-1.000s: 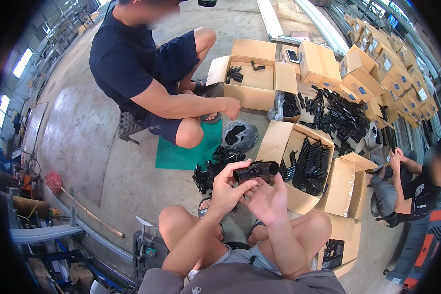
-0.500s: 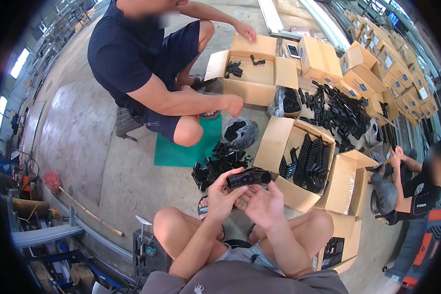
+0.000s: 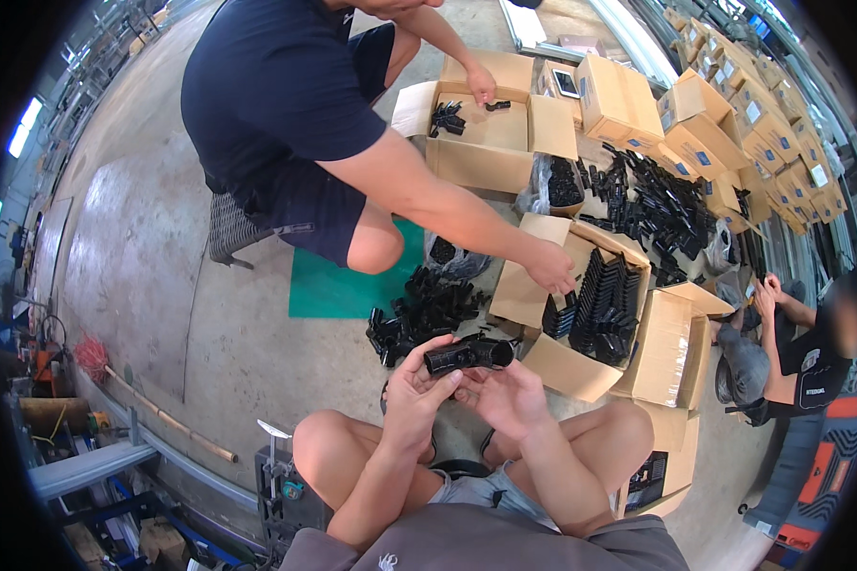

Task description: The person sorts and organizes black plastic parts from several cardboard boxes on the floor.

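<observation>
A black tubular pipe joint [image 3: 459,358] with open round ends is held up in front of my knees. My left hand [image 3: 411,398] grips its left end between thumb and fingers. At its right end my right hand [image 3: 510,392] closes around the piece, fingers partly hidden below it. Just beyond lies a loose pile of similar black joints [image 3: 428,309] on the floor. To the right stands an open cardboard box [image 3: 573,366] holding neat rows of black joints [image 3: 605,300]. A co-worker's hand [image 3: 550,266] reaches over that box's left side.
A co-worker [image 3: 276,105] crouches at the far left by a green mat [image 3: 338,295]. Another open box [image 3: 481,164] with a few joints is beyond. Loose joints [image 3: 657,205] and stacked cartons [image 3: 752,128] fill the right. A second person [image 3: 809,366] sits at the far right.
The co-worker has leaned right, one hand now over the box of rowed joints and the other inside the far box. The joint in my hands has turned, and my right fingers have closed nearer it.
</observation>
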